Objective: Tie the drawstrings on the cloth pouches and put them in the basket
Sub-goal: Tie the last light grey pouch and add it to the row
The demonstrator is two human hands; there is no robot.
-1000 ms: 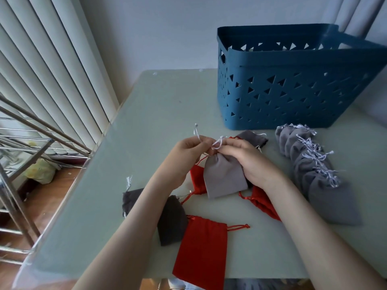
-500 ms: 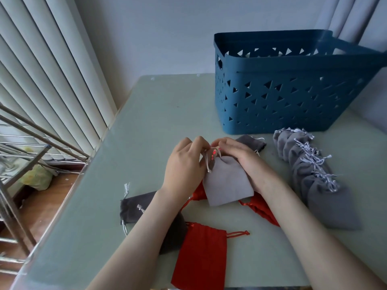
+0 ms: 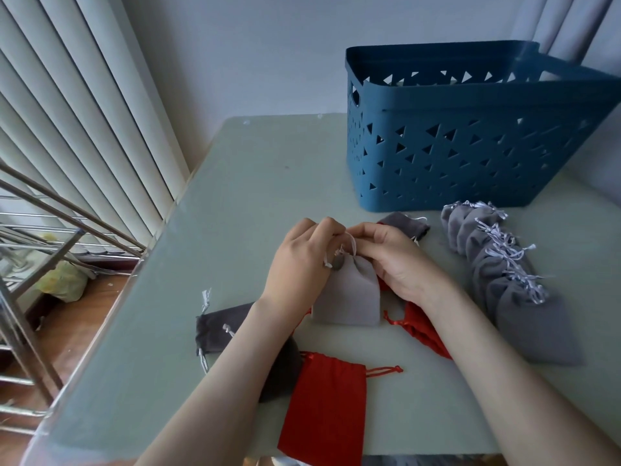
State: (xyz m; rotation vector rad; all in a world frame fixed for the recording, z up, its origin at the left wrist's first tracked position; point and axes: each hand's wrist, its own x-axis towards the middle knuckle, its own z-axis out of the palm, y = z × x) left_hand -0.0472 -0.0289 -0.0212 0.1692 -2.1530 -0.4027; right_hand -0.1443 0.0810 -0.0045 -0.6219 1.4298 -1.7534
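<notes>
A light grey pouch (image 3: 347, 299) lies at the table's middle with its gathered neck pointing away from me. My left hand (image 3: 300, 264) and my right hand (image 3: 391, 260) meet at that neck, and both pinch its white drawstring (image 3: 351, 245), which loops up between the fingertips. The blue basket (image 3: 470, 156) with triangular holes stands at the back right. A row of several tied grey pouches (image 3: 504, 274) lies in front of it on the right.
A red pouch (image 3: 327, 408) and a dark grey pouch (image 3: 220, 327) lie near the front edge under my left forearm. More red cloth (image 3: 420, 322) shows under my right wrist, and another dark pouch (image 3: 405, 223) lies near the basket. Metal rails stand off the table's left edge.
My hands have come closer together at the pouch's neck, and the drawstring ends that stuck up a second ago now form a small loop between my fingers.
</notes>
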